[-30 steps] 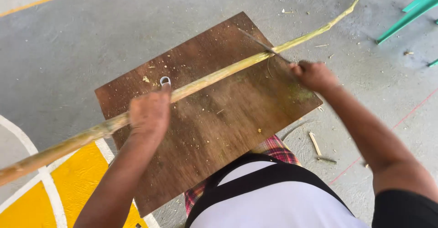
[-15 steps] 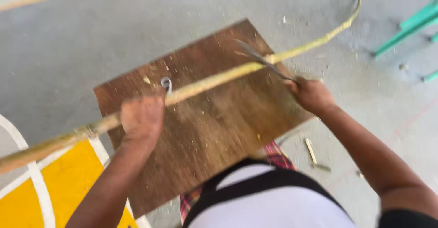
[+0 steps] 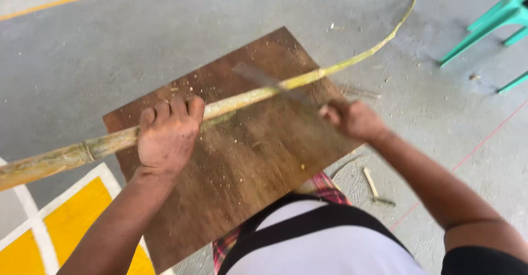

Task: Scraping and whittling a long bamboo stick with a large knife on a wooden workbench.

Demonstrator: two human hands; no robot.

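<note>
Your left hand [image 3: 168, 135] closes its grip around the bamboo pole [image 3: 247, 96], pinning it across the brown board's [image 3: 247, 165] far edge; the pole's thick end is cut off at left. Your right hand [image 3: 352, 120], blurred, grips a knife [image 3: 269, 82] whose blade lies on the pole.

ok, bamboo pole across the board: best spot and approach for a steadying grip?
Grip the thick stretch of the bamboo pole over the wooden board, where the left hand sits, coming from above with fingers curled over the far side. It lies nearly flat there and is stiffest; the far tip thins and curves. The right hand works a blurred blade farther along.
</note>
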